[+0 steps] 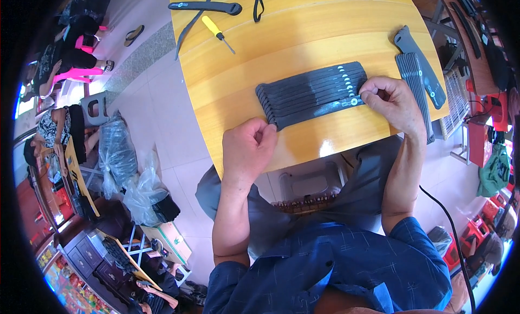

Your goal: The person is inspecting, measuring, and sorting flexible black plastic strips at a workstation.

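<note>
A row of overlapping black straps [306, 92] lies across the yellow wooden table [233, 81], with rounded ends lined up on the left and small white printed marks toward the right. My left hand [249, 149] is closed at the near left corner, its thumb and forefinger pinched on the end of the nearest strap [319, 111]. At the other end of that strap, my right hand [394, 103] pinches its edge between thumb and forefinger. The fingertips partly hide what they grip at both ends.
Another bundle of black straps [410, 70] lies by the table's right edge. Farther off are a yellow-handled screwdriver [212, 27], a single strap [203, 7] and a thin black loop [259, 6]. Plastic bags [116, 149] stand on the floor at left, where other people sit.
</note>
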